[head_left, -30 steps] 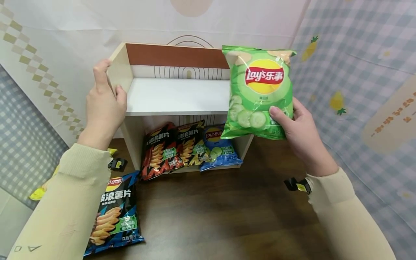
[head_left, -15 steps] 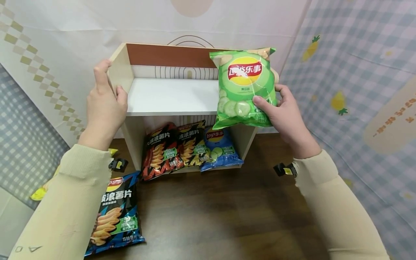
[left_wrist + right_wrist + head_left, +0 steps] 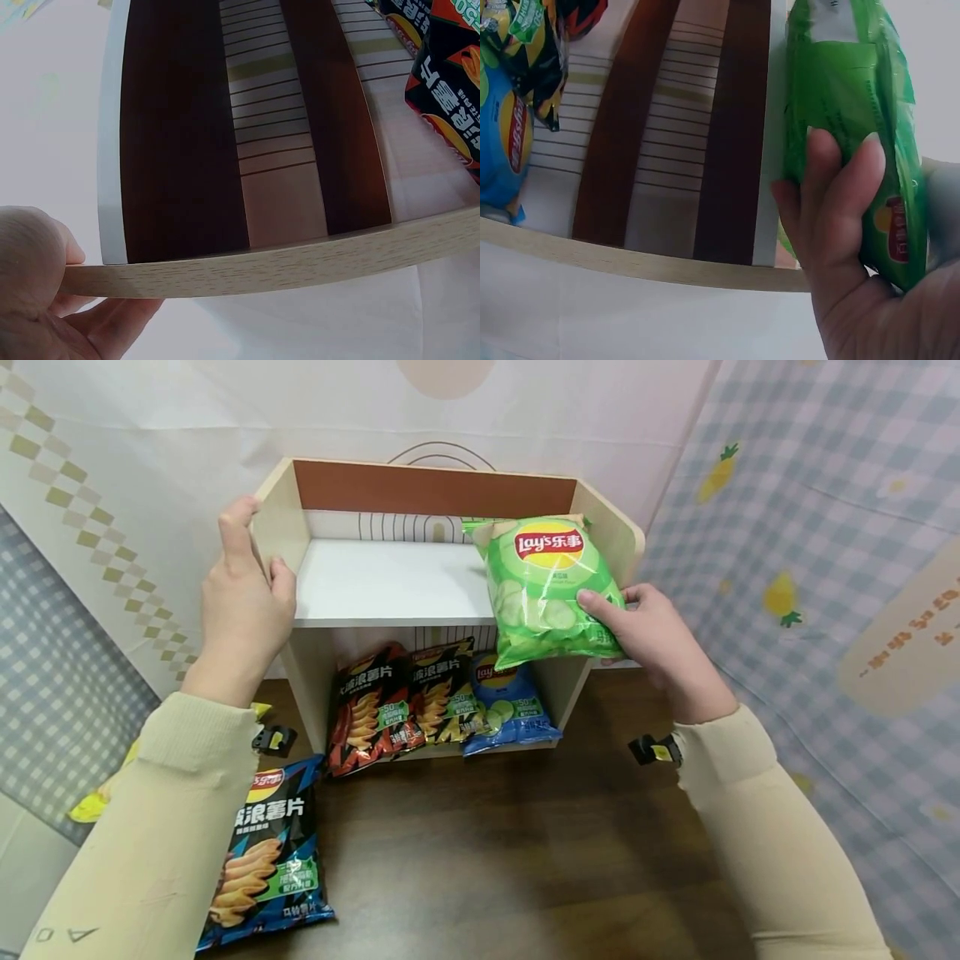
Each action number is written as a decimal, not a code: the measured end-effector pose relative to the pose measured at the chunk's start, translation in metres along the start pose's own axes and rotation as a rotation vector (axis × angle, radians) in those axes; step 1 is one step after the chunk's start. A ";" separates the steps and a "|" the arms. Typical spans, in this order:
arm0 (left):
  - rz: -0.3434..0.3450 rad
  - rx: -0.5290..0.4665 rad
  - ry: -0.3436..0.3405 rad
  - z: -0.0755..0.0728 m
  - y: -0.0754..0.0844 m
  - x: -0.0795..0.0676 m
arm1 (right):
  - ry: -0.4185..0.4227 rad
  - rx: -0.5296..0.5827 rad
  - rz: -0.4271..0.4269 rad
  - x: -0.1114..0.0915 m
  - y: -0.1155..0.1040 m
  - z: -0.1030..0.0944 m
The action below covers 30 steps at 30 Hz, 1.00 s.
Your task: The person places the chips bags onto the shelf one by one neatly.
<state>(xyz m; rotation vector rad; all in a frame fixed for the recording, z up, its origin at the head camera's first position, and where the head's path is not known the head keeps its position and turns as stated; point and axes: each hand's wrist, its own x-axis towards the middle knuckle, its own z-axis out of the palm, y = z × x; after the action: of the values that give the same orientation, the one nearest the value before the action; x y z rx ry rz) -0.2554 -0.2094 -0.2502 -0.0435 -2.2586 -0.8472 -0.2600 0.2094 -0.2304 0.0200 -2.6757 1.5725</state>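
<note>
My right hand (image 3: 663, 635) holds a green bag of Lay's chips (image 3: 546, 583) by its right edge, thumb on the front and fingers behind. The bag leans back over the front of the upper white board (image 3: 390, 578) of a small two-tier shelf. In the right wrist view, the fingers (image 3: 821, 180) spread along the back of the bag, beside the board's edge. At the shelf's other end, my left hand (image 3: 243, 602) grips the left side panel (image 3: 276, 522). The left wrist view shows the panel's wood-grain edge (image 3: 262, 271) between thumb and fingers.
Three chip bags stand side by side in the lower tier: red-black (image 3: 375, 710), yellow-black (image 3: 442, 692) and blue (image 3: 510, 706). A blue-black chip bag (image 3: 273, 852) lies on the dark wooden table (image 3: 480, 852), partly behind the left sleeve. A yellow packet (image 3: 90, 806) shows beyond that arm.
My right hand has moved the green bag left and down, from in front of the shelf's right end to over the upper board, tilting its top backward. The left hand stays on the side panel.
</note>
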 end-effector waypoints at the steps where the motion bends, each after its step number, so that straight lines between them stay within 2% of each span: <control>1: 0.001 0.000 0.001 0.000 0.000 0.000 | 0.002 0.001 0.009 0.001 0.000 0.000; 9: -0.006 -0.002 -0.004 -0.001 -0.001 0.000 | 0.023 0.008 -0.024 0.000 0.002 0.003; 16: 0.005 -0.003 0.007 0.000 -0.001 0.000 | 0.067 -0.143 -0.108 -0.012 0.004 0.000; 20: 0.008 -0.002 0.006 0.000 -0.002 -0.001 | 0.161 -0.199 -0.175 -0.024 0.005 -0.001; 23: 0.012 0.002 0.009 0.000 -0.002 0.000 | 0.271 -0.251 -0.333 -0.032 0.007 0.001; 25: 0.011 0.000 0.007 0.000 -0.002 0.000 | 0.333 -0.285 -0.522 -0.034 0.011 0.004; 27: 0.006 0.002 0.002 0.000 -0.002 0.000 | 0.364 -0.337 -0.753 -0.033 0.014 0.007; 29: 0.004 0.002 -0.002 0.000 -0.001 0.000 | 0.373 -0.397 -0.945 -0.030 0.017 0.011; 30: 0.004 0.002 -0.004 0.000 -0.001 0.000 | 0.363 -0.433 -1.014 -0.029 0.019 0.012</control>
<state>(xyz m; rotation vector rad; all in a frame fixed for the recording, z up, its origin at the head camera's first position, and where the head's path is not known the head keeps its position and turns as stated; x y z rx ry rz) -0.2559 -0.2108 -0.2506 -0.0489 -2.2624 -0.8432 -0.2323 0.2079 -0.2539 0.8259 -2.0626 0.6031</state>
